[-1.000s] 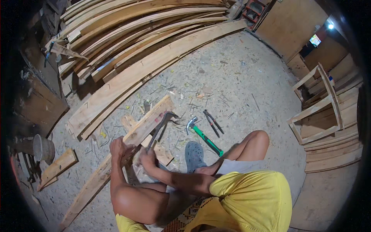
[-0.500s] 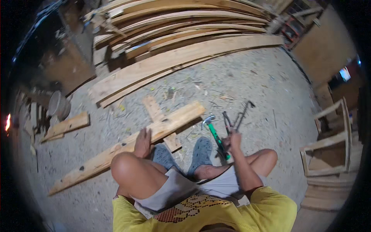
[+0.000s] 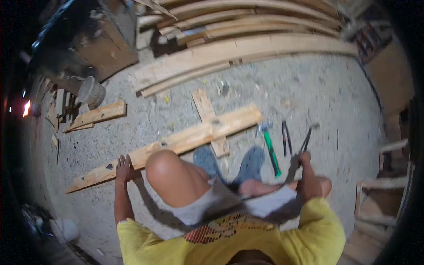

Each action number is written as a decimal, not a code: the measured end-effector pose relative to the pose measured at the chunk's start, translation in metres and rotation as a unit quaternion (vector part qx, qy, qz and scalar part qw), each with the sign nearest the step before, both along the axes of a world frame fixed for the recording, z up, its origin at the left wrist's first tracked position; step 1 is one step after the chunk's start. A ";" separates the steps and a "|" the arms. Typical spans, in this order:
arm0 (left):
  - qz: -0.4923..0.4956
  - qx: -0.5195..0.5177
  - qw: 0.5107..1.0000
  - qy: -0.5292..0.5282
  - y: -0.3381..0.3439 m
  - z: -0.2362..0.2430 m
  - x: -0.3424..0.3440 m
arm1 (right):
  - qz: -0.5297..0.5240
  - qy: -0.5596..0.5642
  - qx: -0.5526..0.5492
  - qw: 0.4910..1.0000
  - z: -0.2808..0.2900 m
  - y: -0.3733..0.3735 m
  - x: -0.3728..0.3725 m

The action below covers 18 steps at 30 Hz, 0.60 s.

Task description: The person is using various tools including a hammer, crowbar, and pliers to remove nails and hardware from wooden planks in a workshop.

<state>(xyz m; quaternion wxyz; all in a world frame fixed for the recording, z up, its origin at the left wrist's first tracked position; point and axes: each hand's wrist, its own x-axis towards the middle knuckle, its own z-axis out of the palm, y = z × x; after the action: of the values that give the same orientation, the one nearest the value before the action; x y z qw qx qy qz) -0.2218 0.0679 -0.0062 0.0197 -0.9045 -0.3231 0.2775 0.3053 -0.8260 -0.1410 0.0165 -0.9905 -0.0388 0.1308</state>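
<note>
A long knotty plank (image 3: 185,139) lies slanted across the floor on my left, resting over a short wooden board (image 3: 204,102). My left hand (image 3: 124,169) lies on the plank toward its near-left end, fingers stretched out flat. Out to the right, my right hand (image 3: 304,160) is closed around the lower end of a slim dark metal bar with a bent tip (image 3: 307,138). A claw hammer with a green and black handle (image 3: 270,152) lies by my right shoe. Dark-handled pincers (image 3: 286,138) lie between hammer and bar.
Stacked long boards (image 3: 247,48) fill the far side. At left are a translucent bucket (image 3: 91,92), offcuts (image 3: 99,115) and a dark-topped wooden cabinet (image 3: 106,48). Wooden frames (image 3: 382,183) stand at right. Scraps litter the concrete floor. My clogs (image 3: 252,162) sit beside the plank.
My left hand has slid along the plank toward its near-left end. My right hand has moved away from the hammer; the pincers now lie apart from it. The view has shifted.
</note>
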 end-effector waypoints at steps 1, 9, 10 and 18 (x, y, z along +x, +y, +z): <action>-0.062 0.061 0.996 0.012 0.015 0.007 -0.036 | -0.080 0.000 0.048 0.996 -0.009 0.030 -0.017; -0.224 -0.029 0.971 -0.079 0.087 -0.002 -0.068 | -0.234 0.094 -0.052 0.966 0.072 0.068 -0.062; -0.101 -0.180 0.971 -0.122 0.102 0.006 -0.074 | -0.202 0.054 -0.017 0.978 0.073 0.083 -0.056; -0.040 0.118 0.989 -0.073 0.049 -0.021 -0.044 | 0.136 0.166 0.132 0.968 0.085 0.179 -0.094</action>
<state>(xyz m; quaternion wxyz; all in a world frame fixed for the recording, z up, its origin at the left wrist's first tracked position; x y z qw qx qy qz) -0.2658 0.1173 -0.0274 0.1141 -0.9261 -0.3173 0.1692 0.2114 -0.6470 -0.0561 0.1350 -0.9295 -0.1866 0.2882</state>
